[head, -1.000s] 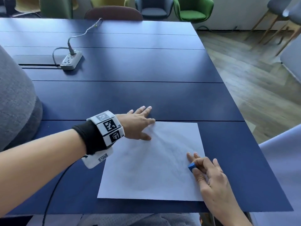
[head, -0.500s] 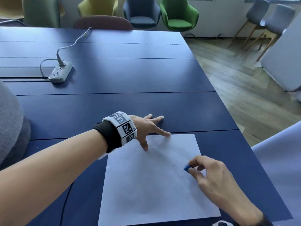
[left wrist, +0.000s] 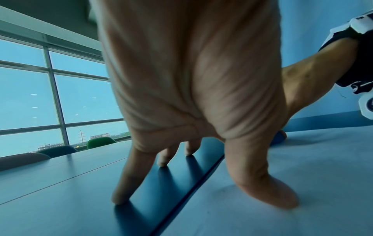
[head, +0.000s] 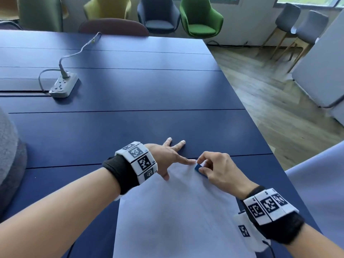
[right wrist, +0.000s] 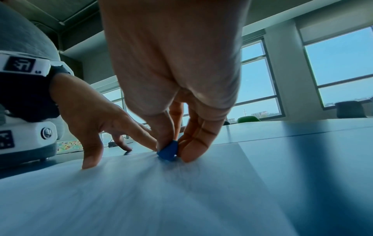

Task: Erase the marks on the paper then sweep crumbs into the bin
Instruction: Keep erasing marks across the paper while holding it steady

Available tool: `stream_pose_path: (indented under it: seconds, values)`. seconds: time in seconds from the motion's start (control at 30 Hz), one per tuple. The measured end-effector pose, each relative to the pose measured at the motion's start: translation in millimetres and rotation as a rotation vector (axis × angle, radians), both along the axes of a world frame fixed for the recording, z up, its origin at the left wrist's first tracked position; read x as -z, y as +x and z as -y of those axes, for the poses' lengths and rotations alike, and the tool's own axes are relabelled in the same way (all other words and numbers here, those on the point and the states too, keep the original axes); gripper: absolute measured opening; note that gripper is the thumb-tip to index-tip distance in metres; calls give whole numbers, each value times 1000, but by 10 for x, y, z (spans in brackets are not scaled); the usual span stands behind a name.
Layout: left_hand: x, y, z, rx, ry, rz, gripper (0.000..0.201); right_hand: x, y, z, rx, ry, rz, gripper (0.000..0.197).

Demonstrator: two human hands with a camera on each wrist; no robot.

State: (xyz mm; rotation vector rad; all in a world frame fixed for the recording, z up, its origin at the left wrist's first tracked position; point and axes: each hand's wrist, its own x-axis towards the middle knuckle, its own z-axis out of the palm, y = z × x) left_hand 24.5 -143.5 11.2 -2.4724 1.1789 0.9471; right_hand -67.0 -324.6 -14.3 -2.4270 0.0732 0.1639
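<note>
A white sheet of paper (head: 176,211) lies on the dark blue table (head: 130,90) near its front edge. My left hand (head: 171,157) is spread flat, thumb and index finger pressing the paper's far left corner, the other fingers on the table. My right hand (head: 212,170) pinches a small blue eraser (head: 199,168) and holds it on the paper near the far edge, right beside the left index fingertip. The eraser (right wrist: 168,151) shows between thumb and fingers in the right wrist view. Any marks on the paper are too faint to make out. No bin is in view.
A grey power strip (head: 63,85) with its cable lies at the back left of the table. Several chairs (head: 201,17) stand beyond the far edge. The table's right edge (head: 260,131) drops to wooden floor. A grey cushion (head: 9,146) sits at the left.
My right hand has carried the eraser from the paper's right side up to its far edge, close to the left index finger. The left hand has stayed on the corner.
</note>
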Motion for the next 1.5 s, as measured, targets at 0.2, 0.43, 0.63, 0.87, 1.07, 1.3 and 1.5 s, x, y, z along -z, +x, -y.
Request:
stream_pose_path:
  seconds: [0.2, 0.43, 0.63, 0.87, 1.07, 1.3, 1.5]
  values:
    - [7, 21, -4, -14, 14, -21, 96, -18, 17, 17, -42, 28, -16, 12]
    - [51, 74, -31, -6, 6, -28, 95, 65, 26, -85, 86, 113, 59, 12]
    - [30, 83, -30, -27, 2, -61, 95, 65, 91, -48, 129, 89, 76, 4]
    - [17, 111, -46, -27, -25, -89, 94, 118, -43, -344, 97, 139, 76, 10]
    - [-7, 123, -43, -19, -24, -93, 90, 121, -51, -491, 140, 170, 74, 6]
    - [-1, 115, -49, -14, -25, -85, 90, 143, -19, -513, 220, 183, 80, 7]
    - [60, 137, -64, -12, -42, -79, 93, 128, -43, -281, 332, 178, 54, 8]
